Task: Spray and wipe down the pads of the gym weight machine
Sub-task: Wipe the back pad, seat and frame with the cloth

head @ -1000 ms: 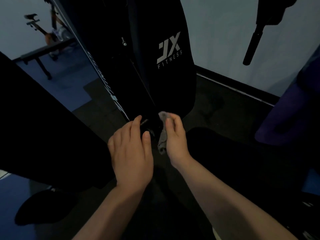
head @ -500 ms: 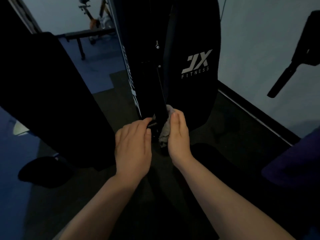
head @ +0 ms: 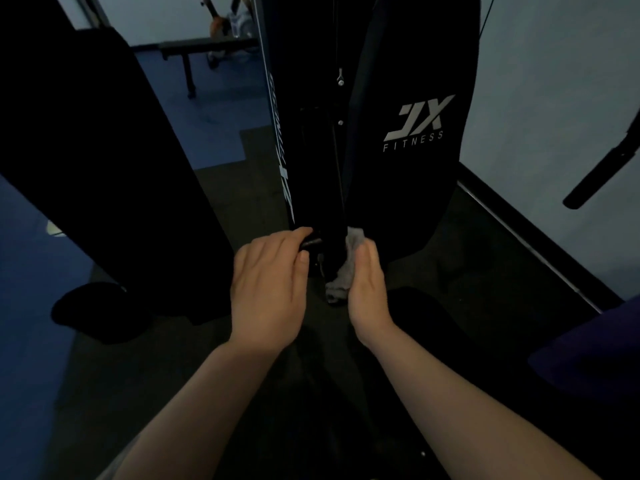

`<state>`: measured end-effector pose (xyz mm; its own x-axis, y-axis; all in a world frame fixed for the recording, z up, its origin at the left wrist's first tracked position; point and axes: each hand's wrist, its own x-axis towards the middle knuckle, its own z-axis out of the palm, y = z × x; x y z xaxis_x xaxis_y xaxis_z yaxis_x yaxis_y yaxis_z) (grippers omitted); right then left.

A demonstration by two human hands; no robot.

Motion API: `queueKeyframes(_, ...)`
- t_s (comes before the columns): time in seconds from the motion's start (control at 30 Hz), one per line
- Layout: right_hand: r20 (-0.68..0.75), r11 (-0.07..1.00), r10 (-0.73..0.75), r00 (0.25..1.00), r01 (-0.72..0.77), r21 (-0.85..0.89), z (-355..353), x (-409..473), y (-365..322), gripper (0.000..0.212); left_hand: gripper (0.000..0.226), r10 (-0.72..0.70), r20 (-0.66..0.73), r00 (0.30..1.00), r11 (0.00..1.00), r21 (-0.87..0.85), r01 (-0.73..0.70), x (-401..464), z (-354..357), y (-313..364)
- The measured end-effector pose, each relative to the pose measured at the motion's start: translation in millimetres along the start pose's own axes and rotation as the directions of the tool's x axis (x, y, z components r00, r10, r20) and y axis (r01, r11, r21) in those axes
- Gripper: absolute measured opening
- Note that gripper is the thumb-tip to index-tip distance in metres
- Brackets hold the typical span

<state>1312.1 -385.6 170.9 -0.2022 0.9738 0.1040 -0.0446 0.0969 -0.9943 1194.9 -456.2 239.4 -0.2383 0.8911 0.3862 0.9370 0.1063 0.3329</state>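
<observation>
We look down at two bare forearms reaching into the base of a dim gym weight machine. Our right hand (head: 367, 289) has its grip closed on a crumpled grey cloth (head: 344, 271), thumb along the top, pressing the cloth against the right side of a narrow black upright post (head: 329, 188) at the centre of the frame. Our left hand (head: 268, 289) lies just left of that post, fingers bent over a small dark fitting (head: 311, 242) at the post's foot; the shadows there are too deep for us to tell whether the grip truly clasps it or only rests on it. The two hands are near each other, with the post between them. Just right of the post, and beyond the cloth, stands the tall black upholstered pad (head: 412, 174) printed with a silver "JX FITNESS" logo (head: 417, 123). A second broad black padded panel (head: 104, 168) leans across the left of the scene. A dark rubber mat (head: 242, 195) covers the floor under the machine, with blue flooring (head: 27, 271) to its left. At far left stands a low black bench (head: 204, 48), and at right a black bar handle (head: 602, 168) hangs before a pale wall (head: 554, 81).
</observation>
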Motion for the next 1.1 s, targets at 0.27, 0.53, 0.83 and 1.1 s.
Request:
queueKeyframes(0.27,-0.004,0.874,0.486,0.874,-0.486,0.009,-0.8,0.8,49.8,0.037,0.038,0.041,0.046,0.998,0.999,-0.003,-0.041,-0.3,-3.9,-4.6)
queueKeyframes(0.53,-0.07,0.975,0.181,0.981,-0.169,0.143,11.1,16.8,-41.9,0.039,0.038,0.068,0.064,0.996,0.998,-0.002,-0.068,0.1,-3.7,-6.7)
queueKeyframes(0.83,-0.121,0.993,-0.058,0.991,0.07,0.091,17.9,24.9,-124.6,0.034,0.043,0.134,0.094,0.986,0.991,-0.031,-0.132,-1.0,-4.9,-12.7)
queueKeyframes(1.1,0.006,0.932,-0.327,0.945,0.324,-0.163,13.6,40.1,-117.4,0.032,0.044,0.15,0.082,0.985,0.989,-0.025,-0.148,-0.6,-2.8,-15.0)
